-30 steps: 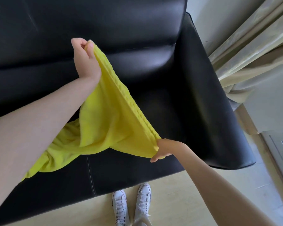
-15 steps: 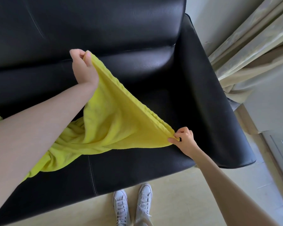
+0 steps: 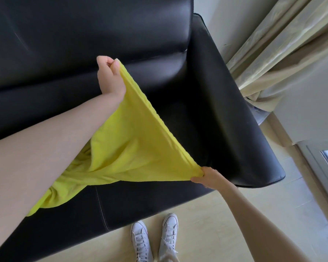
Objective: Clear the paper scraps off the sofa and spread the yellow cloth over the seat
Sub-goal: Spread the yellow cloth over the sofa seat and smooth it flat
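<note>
Bright daylight from the right; glare on the sofa (image 3: 159, 69); wide-angle edge distortion.

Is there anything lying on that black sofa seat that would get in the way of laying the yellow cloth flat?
Nothing visible does. The black leather sofa seat shows bare beside the yellow cloth, with no paper scraps in sight. The left hand and right hand each grip a corner. Whatever lies under the cloth is hidden.

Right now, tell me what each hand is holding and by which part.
Both grip the yellow cloth along one edge: left hand at its far end, right hand at its near corner.
</note>
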